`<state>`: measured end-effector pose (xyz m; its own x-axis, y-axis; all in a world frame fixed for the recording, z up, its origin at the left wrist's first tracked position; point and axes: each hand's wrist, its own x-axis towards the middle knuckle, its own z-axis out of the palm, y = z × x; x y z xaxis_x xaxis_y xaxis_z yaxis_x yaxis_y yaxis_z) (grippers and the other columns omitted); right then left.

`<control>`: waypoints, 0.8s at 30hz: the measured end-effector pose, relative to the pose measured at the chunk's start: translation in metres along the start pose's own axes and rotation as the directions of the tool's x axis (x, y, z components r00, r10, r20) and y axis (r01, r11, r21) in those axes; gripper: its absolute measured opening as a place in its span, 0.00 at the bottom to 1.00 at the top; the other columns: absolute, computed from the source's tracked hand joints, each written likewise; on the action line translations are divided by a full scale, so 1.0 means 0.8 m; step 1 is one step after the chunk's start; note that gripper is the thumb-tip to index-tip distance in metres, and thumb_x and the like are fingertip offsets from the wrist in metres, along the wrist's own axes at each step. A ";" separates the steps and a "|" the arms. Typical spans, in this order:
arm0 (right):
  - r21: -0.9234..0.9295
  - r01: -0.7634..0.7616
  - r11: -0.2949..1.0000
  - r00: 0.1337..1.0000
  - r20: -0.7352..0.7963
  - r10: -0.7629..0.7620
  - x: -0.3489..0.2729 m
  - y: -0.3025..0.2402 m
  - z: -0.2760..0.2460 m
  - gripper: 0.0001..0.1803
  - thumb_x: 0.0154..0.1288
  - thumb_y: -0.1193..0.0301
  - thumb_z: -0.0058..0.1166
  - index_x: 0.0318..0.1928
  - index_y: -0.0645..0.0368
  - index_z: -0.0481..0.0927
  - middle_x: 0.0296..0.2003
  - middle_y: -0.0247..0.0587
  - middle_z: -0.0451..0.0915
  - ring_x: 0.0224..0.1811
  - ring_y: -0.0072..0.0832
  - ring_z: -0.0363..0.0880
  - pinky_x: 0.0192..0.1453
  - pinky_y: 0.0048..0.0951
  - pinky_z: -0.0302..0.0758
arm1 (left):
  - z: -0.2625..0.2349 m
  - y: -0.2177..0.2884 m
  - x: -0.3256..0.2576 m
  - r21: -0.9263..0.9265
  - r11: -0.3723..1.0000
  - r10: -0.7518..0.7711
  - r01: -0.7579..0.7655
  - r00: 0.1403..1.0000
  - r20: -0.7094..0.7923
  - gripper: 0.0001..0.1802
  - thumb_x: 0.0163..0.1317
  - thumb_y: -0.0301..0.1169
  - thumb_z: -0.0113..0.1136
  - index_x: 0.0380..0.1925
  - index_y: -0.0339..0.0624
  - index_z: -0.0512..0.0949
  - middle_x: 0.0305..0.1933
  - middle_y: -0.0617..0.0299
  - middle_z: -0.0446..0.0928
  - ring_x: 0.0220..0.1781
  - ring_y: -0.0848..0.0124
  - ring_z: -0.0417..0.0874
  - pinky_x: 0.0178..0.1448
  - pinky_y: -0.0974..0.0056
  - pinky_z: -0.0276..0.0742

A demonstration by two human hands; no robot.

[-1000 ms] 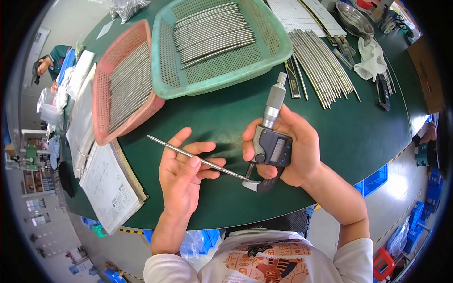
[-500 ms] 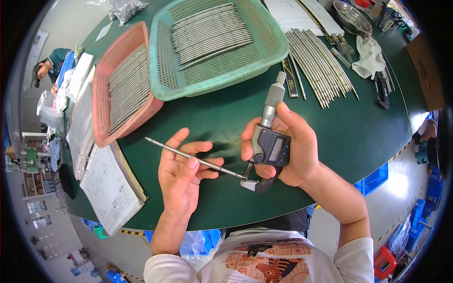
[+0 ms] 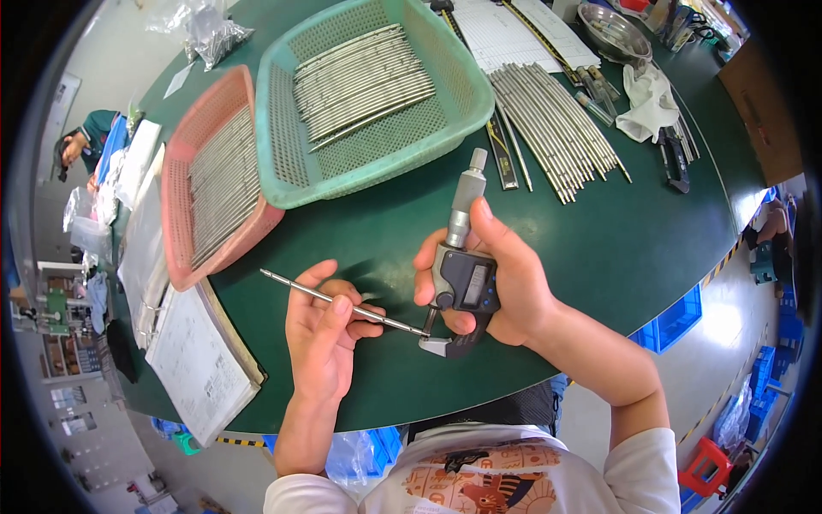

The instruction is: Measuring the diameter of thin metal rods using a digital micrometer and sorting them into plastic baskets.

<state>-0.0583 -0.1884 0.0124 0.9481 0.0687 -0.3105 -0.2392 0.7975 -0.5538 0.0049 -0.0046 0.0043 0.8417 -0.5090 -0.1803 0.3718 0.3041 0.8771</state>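
My left hand grips a thin grooved metal rod between thumb and fingers, slanting down to the right. My right hand is wrapped round a digital micrometer, its silver thimble pointing up and away. The rod's right end lies in the micrometer's jaw, between spindle and anvil; whether both faces touch it is too small to tell. Ahead of my hands stands a green plastic basket with a row of similar rods. Left of it, a pink basket also holds rods.
More rods lie spread on the green table at the right, beside a white cloth, a black-handled tool and a metal bowl. An open binder of papers lies at left. Far left, another person's hand shows.
The baskets and table sit slightly lower and further left in view. My right hand and the micrometer appear shifted left; the rod's end stays at the jaw. My left fingers have curled in more.
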 end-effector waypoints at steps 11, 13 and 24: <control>-0.692 0.206 0.692 0.954 -0.018 -0.301 -0.047 -0.031 0.008 0.18 0.56 0.67 0.49 0.43 0.63 0.64 0.33 0.39 0.71 0.15 0.17 0.67 0.18 0.17 0.64 | 0.033 0.104 0.023 0.578 0.604 0.516 -0.549 0.822 0.243 0.17 0.52 0.23 0.53 0.43 0.36 0.65 0.26 0.62 0.68 0.26 0.74 0.75 0.26 0.73 0.72; -0.632 0.087 0.770 0.967 -0.133 -0.218 -0.070 -0.042 0.003 0.17 0.54 0.69 0.52 0.42 0.62 0.65 0.27 0.36 0.71 0.13 0.15 0.67 0.15 0.16 0.63 | 0.063 0.135 0.053 0.832 0.101 0.324 -0.545 0.809 0.490 0.12 0.50 0.22 0.54 0.37 0.38 0.70 0.23 0.61 0.69 0.26 0.70 0.75 0.26 0.67 0.71; -0.810 -0.320 0.492 0.259 -0.574 -0.777 -0.120 -0.063 -0.095 0.20 0.49 0.55 0.55 0.27 0.62 0.75 0.21 0.43 0.75 0.18 0.30 0.75 0.25 0.29 0.71 | 0.076 0.064 0.258 0.529 -0.591 -0.216 -0.609 0.751 0.624 0.05 0.35 0.28 0.54 0.16 0.42 0.77 0.23 0.49 0.74 0.30 0.53 0.76 0.33 0.54 0.71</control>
<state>-0.1529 -0.2806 0.0115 0.3107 -0.9459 -0.0940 -0.5909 -0.1148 -0.7985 0.1736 -0.1431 0.0392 0.3079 -0.9502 -0.0470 -0.9395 -0.2959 -0.1725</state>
